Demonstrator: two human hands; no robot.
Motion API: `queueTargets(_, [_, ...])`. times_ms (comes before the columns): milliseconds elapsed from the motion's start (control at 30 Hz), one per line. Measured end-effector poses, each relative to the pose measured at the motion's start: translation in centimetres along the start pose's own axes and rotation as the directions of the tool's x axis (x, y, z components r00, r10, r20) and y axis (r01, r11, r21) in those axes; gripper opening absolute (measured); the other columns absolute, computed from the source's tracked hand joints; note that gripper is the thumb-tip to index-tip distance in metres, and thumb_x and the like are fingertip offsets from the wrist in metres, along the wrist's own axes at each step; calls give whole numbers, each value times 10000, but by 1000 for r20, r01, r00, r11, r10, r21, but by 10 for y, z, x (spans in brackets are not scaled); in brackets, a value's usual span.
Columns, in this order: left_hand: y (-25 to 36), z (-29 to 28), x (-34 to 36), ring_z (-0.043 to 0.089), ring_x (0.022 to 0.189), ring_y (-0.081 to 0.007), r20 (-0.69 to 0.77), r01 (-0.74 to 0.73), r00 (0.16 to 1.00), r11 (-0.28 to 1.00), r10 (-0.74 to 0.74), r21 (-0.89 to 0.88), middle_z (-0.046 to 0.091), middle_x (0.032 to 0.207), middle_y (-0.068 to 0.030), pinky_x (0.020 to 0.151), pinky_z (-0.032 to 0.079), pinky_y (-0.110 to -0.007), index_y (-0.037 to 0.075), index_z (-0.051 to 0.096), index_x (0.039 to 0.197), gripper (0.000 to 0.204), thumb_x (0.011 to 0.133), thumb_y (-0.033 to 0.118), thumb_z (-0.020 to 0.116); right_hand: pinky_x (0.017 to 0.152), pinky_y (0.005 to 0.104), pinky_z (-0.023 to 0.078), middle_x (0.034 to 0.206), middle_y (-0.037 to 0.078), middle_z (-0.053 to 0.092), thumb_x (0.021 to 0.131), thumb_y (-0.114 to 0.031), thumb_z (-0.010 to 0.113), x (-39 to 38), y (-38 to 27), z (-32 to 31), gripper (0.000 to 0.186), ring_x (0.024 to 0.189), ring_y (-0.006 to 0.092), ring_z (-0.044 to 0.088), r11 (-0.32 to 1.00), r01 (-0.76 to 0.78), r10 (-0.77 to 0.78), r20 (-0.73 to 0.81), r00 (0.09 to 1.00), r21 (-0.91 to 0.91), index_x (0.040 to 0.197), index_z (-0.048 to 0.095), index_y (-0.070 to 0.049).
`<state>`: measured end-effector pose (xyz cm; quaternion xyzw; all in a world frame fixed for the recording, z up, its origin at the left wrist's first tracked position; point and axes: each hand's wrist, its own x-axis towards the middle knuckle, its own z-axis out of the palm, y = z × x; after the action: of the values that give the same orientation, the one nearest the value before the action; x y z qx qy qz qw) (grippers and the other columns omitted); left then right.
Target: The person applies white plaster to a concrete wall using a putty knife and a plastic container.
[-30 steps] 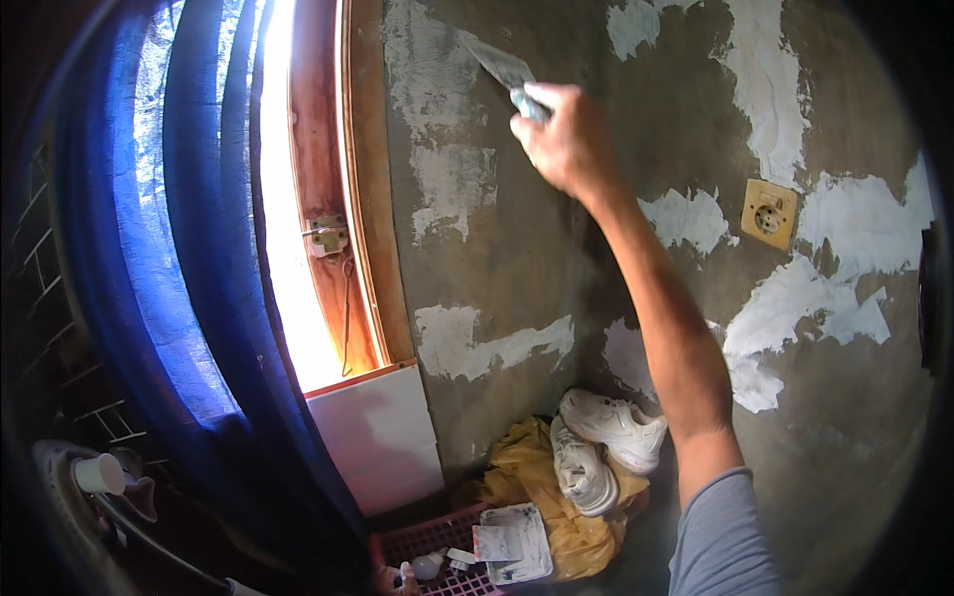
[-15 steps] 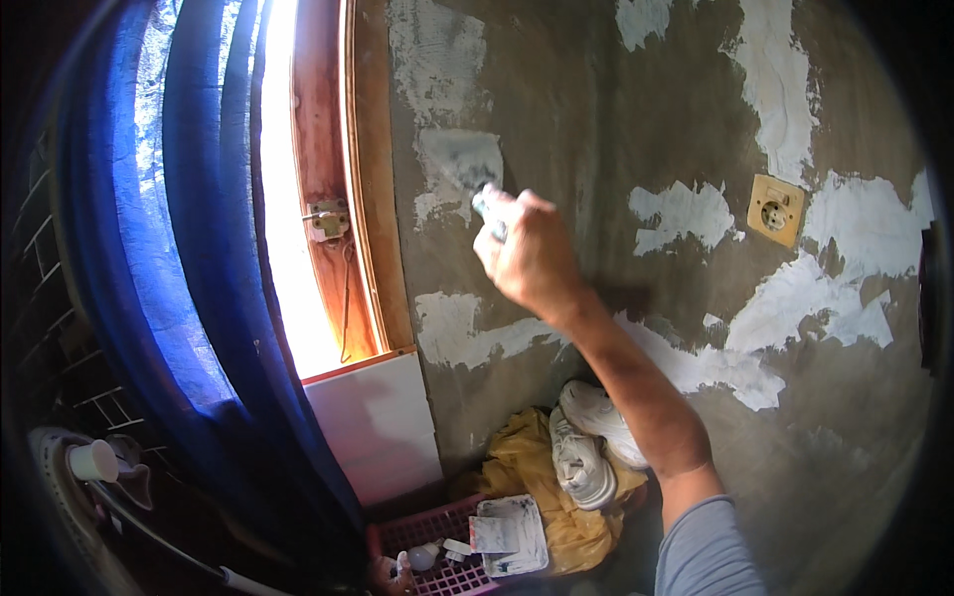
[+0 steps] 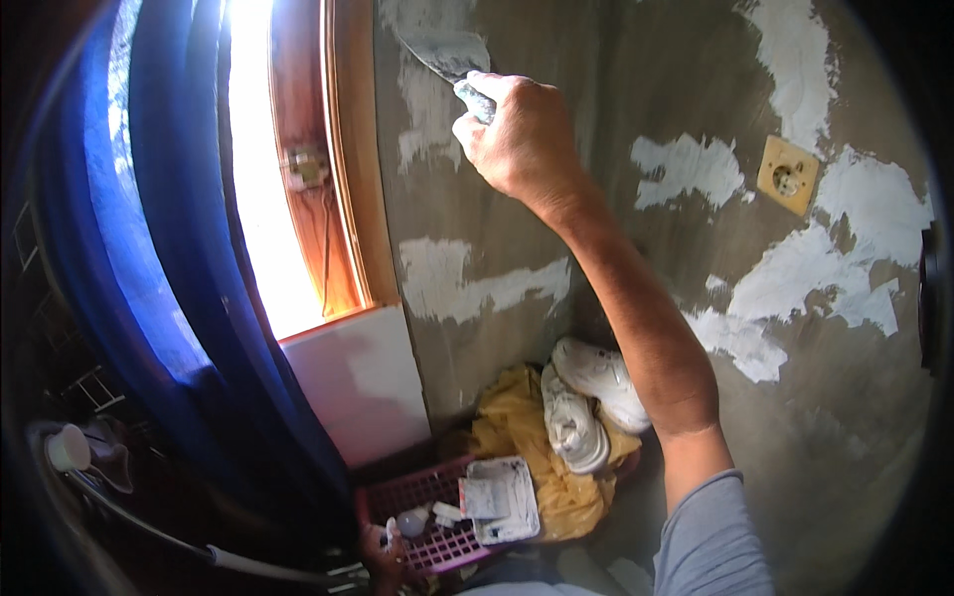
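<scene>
My right hand [image 3: 517, 139] is closed round the paint-spattered handle of a putty knife [image 3: 444, 55], its wide metal blade lying at an upper patch of white filler [image 3: 422, 134] on the grey plastered wall [image 3: 537, 209]. The patch is just right of the wooden window frame [image 3: 353, 219]. I do not make out my left hand in this view.
A blue curtain [image 3: 169, 248] hangs left; a white board [image 3: 348, 387] sits under the window. Below are a pink basket [image 3: 397, 497] with small items, a smeared white tray [image 3: 512, 507], a yellow cloth [image 3: 576, 502] and white sneakers [image 3: 576, 432]. A socket [image 3: 788, 177] is on the right.
My right hand with the knife went down the wall, then moved back up to the upper patch. The whole view has shifted slightly.
</scene>
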<state>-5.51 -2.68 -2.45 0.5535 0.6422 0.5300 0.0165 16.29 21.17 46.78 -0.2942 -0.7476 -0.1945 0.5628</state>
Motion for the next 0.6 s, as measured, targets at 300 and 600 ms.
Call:
queueTargets(300, [12,-16,4,386,475,-263,44,-125,991,991,123,48,389,541,-109,459,276,-382,48,422,555,370,772,33,722,607,351,483,778,142,627,717,-67,659,-232,-16,24,320,646,236,593,946,-246,188,265,946,209,1031,667,-7])
queueTargets(600, [62,3,11,530,716,-181,143,129,982,991,-122,-42,558,800,-81,671,441,-311,-5,567,922,68,888,54,564,358,167,324,660,39,610,938,-89,486,-448,-63,-83,394,416,20,438,-342,-892,671,741,-12,295,1311,474,37])
